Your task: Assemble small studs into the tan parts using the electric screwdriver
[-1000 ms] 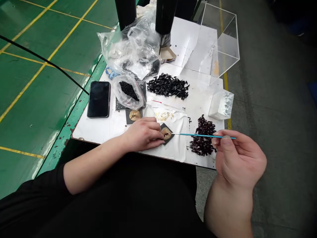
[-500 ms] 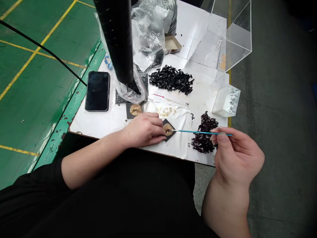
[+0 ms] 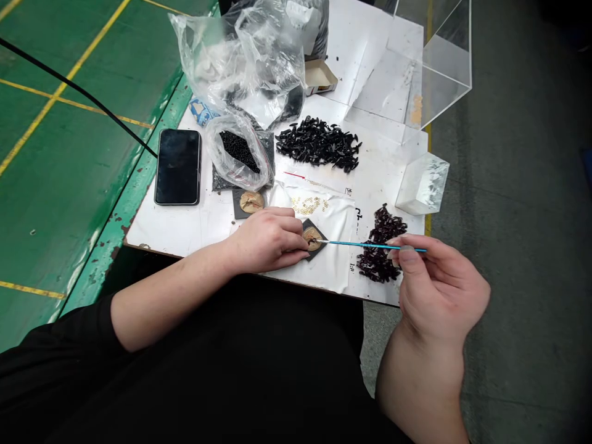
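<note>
My right hand (image 3: 441,277) pinches a thin brush (image 3: 365,245) with a turquoise handle near its back end. The pale tip points left and meets the round tan lump (image 3: 312,238), which looks like clay with a small dark piece on it. This lump sits on a dark square plate (image 3: 319,227), turned cornerwise. Curled around the plate's left side, my left hand (image 3: 272,240) has its fingertips against it and covers that corner. Just beyond that hand lies a second tan lump (image 3: 252,201) on another dark square plate (image 3: 238,206).
Tiny gold rings (image 3: 308,205) lie on white cloth (image 3: 340,265). Around them are black pieces (image 3: 319,145), dark reddish pieces (image 3: 382,246), an open bag of black granules (image 3: 238,151), a phone (image 3: 178,166), a white block (image 3: 423,184), a small box (image 3: 320,77) and clear acrylic panels (image 3: 416,74).
A thick black tube that hung over the bag is gone from view, baring the granules. The view has shifted slightly. Both hands keep nearly the same pose, with the brush tip still at the lump.
</note>
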`<state>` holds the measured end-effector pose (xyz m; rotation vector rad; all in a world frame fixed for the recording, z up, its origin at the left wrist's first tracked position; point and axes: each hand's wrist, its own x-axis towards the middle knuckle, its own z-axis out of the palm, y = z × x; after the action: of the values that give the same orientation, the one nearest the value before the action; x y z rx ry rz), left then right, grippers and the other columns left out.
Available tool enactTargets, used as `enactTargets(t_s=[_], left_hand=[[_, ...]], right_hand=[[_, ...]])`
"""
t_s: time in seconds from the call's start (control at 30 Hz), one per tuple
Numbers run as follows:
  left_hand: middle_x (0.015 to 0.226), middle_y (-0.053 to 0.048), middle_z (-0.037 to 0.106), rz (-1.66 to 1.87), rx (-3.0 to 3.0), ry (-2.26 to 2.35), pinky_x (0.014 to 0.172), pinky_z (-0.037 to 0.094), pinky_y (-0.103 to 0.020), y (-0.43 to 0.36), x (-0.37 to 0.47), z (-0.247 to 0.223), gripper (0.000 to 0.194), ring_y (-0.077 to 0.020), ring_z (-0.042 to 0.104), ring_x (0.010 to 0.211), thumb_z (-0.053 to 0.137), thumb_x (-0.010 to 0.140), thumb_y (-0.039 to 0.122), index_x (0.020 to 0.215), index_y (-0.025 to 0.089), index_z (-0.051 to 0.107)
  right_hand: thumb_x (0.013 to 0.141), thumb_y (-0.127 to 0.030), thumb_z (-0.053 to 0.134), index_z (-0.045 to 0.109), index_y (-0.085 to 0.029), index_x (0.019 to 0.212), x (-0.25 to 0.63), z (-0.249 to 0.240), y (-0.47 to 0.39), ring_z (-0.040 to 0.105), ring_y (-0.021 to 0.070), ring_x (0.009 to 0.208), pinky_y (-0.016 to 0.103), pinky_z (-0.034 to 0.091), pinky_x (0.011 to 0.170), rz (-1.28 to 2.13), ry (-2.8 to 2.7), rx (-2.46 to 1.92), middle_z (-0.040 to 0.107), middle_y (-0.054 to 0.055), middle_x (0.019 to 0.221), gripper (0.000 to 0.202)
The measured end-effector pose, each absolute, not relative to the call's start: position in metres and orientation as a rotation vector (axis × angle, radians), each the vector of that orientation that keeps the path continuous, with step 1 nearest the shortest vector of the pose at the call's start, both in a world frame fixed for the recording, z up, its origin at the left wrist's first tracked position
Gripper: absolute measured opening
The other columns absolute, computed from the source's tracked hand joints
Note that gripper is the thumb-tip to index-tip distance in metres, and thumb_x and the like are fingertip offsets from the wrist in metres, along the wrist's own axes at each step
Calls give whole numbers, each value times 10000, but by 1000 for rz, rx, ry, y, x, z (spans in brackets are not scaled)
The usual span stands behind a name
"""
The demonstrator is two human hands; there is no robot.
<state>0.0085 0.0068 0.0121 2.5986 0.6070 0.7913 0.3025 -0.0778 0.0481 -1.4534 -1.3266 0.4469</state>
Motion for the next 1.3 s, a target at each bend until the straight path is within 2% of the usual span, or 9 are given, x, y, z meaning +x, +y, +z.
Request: enactTargets(t_s=[0.23, 0.37, 0.53, 0.63, 0.73, 0.9, 1.0, 1.1, 1.3], left_hand=[[829, -57, 727, 803, 2588, 599, 736, 479, -353, 6, 9, 12, 226, -207, 640, 799, 695, 1094, 361, 1015, 221, 855], [843, -65, 740, 776, 2581, 603, 740, 487, -351, 6, 9, 11, 285, -206, 637, 803, 656, 1116, 390, 1019, 219, 863], [847, -65, 745, 744, 2595, 608, 732, 489, -358, 7, 9, 12, 311, -208, 630, 801, 638, 1122, 403, 1018, 217, 865], [850, -62, 747, 754, 2591, 597, 732, 490, -351, 7, 9, 12, 293, -205, 639, 806, 649, 1117, 389, 1014, 213, 859], [852, -58, 750, 754, 2574, 593, 744, 501, -344, 7, 9, 14, 271, -199, 650, 803, 654, 1116, 375, 1036, 212, 856], [828, -44, 729, 820, 2514, 602, 700, 498, -323, 7, 9, 19, 208, -178, 651, 769, 687, 1101, 338, 1042, 214, 844], [849, -37, 736, 854, 2453, 608, 704, 506, -296, 6, 8, 23, 150, -166, 669, 786, 723, 1085, 306, 1043, 215, 834], [863, -33, 734, 882, 2419, 652, 727, 525, -277, 5, 6, 22, 130, -158, 688, 802, 742, 1078, 304, 1040, 213, 827], [872, -29, 719, 898, 2400, 696, 740, 525, -265, 6, 5, 12, 136, -157, 686, 825, 750, 1076, 322, 1017, 213, 805]], right_hand=[[969, -255, 852, 878, -294, 1107, 303, 54, -82, 798, 207, 875, 372, 633, 765, 467, -1396, -1383, 854, 23, 1017, 145], [972, -240, 848, 875, -289, 1123, 302, 55, -84, 800, 202, 868, 370, 645, 760, 445, -1405, -1376, 853, 21, 1021, 162], [922, -177, 872, 886, -275, 1110, 304, 59, -80, 742, 172, 716, 342, 588, 609, 349, -1351, -1231, 848, 19, 956, 212], [893, -189, 888, 891, -276, 1051, 315, 63, -73, 703, 186, 662, 355, 543, 531, 244, -1286, -1098, 818, 21, 885, 180], [928, -223, 854, 891, -325, 1023, 331, 68, -64, 690, 213, 638, 390, 535, 520, 84, -1202, -1117, 784, 23, 851, 145], [962, -349, 839, 887, -281, 1088, 356, 66, -44, 721, 252, 655, 453, 615, 621, -231, -1030, -1393, 830, 78, 951, 151], [979, -422, 819, 885, -248, 1122, 369, 58, -36, 799, 259, 813, 461, 676, 795, -296, -1083, -1561, 854, 60, 986, 235], [1005, -422, 794, 891, -215, 1133, 376, 51, -32, 827, 256, 971, 441, 670, 913, -361, -1200, -1628, 874, 74, 1040, 262], [1023, -394, 782, 892, -223, 1150, 382, 36, -24, 828, 232, 995, 387, 663, 916, -379, -1280, -1600, 881, 80, 1086, 240]])
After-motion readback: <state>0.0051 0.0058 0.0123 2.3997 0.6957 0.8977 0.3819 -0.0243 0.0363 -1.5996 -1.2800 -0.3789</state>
